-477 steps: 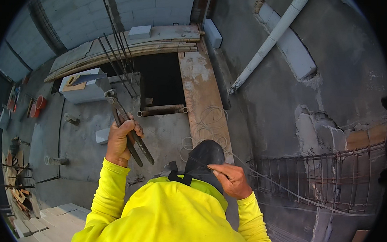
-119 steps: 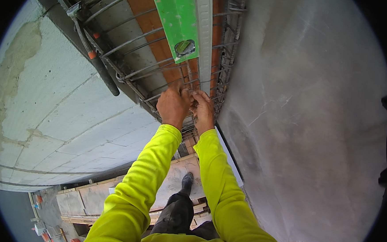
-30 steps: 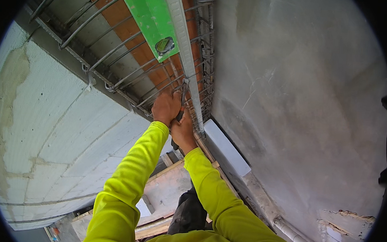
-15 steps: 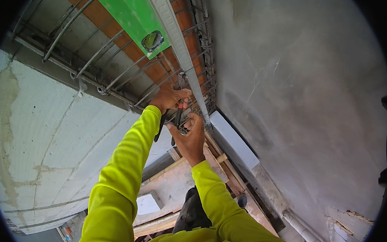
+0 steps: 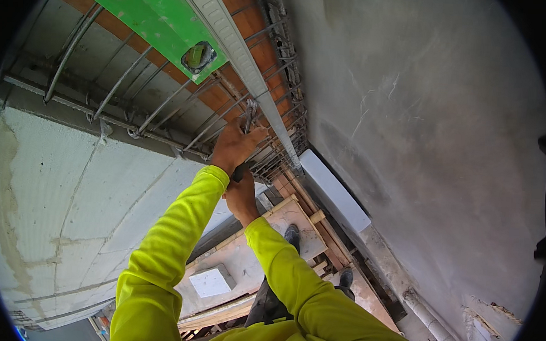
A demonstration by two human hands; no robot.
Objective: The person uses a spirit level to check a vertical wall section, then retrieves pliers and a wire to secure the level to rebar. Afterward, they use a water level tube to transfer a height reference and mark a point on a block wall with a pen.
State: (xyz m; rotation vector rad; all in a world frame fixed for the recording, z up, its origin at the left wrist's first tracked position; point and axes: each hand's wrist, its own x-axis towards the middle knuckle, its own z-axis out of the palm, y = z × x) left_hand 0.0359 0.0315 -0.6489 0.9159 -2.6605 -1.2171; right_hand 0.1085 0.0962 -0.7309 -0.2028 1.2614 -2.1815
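– Grey plaster wall (image 5: 406, 141) is filling the right side, pale block wall (image 5: 65, 201) is running down the left, and a rebar cage (image 5: 164, 111) is stretching along the top. So where's the tool sitting?

– Pincers (image 5: 250, 106) are poking up out of the left hand (image 5: 232, 146), head right by the cage bars and just beside that long metal strip (image 5: 226, 41). Can't make out whether they're biting on anything.

– And the grip?

– Left grip is wrapping round the pincers. Right hand (image 5: 241, 193) is closing on the dark handle end just below, so that grip's looking narrow too. Half a second back it was hanging apart, thumb and fingers spread, handles showing. Now the hands are bunching up one under the other and hiding most of the handles.

– Anything else different?

– Green level (image 5: 151, 22) is showing further up and left, but the whole view is shifting, so I'm not calling it moved. Two dark boots (image 5: 292, 235) are showing down below, where only one was peeking out before. White block (image 5: 212, 282) on the board (image 5: 243, 256) is coming more fully into view too.
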